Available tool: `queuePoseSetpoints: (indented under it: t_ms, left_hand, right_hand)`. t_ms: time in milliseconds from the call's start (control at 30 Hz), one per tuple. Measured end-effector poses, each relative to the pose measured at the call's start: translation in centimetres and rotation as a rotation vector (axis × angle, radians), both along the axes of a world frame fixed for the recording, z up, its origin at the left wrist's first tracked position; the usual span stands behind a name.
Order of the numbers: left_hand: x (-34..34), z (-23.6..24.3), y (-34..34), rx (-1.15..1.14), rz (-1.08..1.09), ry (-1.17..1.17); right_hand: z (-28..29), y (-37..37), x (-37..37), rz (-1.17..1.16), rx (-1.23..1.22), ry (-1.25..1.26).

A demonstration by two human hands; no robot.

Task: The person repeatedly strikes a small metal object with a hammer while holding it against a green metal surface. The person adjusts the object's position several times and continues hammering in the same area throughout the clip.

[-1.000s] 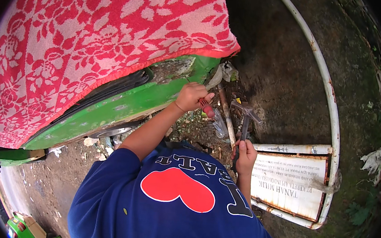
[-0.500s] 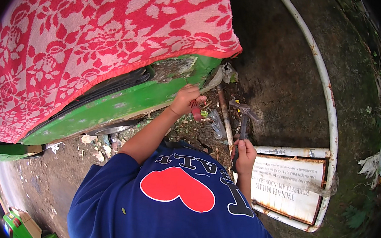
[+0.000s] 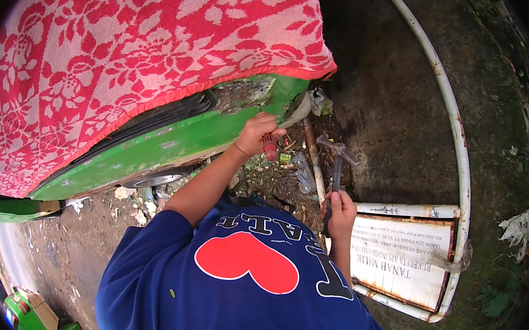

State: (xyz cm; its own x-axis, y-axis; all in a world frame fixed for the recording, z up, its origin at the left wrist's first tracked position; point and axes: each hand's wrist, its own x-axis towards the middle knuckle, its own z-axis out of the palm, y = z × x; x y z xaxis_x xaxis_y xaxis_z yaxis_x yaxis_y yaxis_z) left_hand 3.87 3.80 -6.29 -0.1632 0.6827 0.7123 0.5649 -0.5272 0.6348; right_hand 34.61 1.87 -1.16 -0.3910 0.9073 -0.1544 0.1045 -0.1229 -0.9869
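My left hand [image 3: 259,134] is closed round a tool with a red ribbed handle [image 3: 270,148]. The handle's rounded end points toward me; the tool's far end is hidden by my fingers. That hand is at the lower edge of a green car body panel [image 3: 179,133], whose paint is worn to a grey, rough patch near my knuckles. In my right hand [image 3: 340,210] is a claw hammer [image 3: 337,171], gripped low on its dark handle. Its metal head is upward, to the right of the red handle and apart from it.
A red and pink floral blanket [image 3: 162,43] drapes over the car. Beside the hammer, a rusty white pole [image 3: 314,157] lies on littered ground. A white metal frame [image 3: 449,106] with a rusty sign panel [image 3: 401,258] curves along the right. A green toy-like object [image 3: 28,311] sits lower left.
My left hand has moved slightly up and left with the red-handled tool, its end tilting a little. The hammer is nearly where it was, its head turned slightly.
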Motion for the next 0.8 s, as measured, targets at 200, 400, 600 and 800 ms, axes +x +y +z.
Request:
queuePoseSetpoints:
  t_ms: [200,400,600,800]
  left_hand:
    - [0.3,-0.4,0.4,-0.002,0.060,0.032]
    - [0.3,-0.2,0.9,-0.015,0.051,-0.036]
    - [0.6,0.3,1.1,-0.090,0.083,-0.045]
    - [0.9,0.0,0.9,0.024,0.032,0.085]
  right_hand:
    - [0.3,-0.7,0.1,0.042,0.062,-0.045]
    - [3.0,-2.1,-0.4,0.145,0.383,-0.062]
    - [1.5,-0.8,-1.8,0.294,0.776,-0.316]
    - [2.3,-1.3,-0.9,0.174,0.431,-0.051]
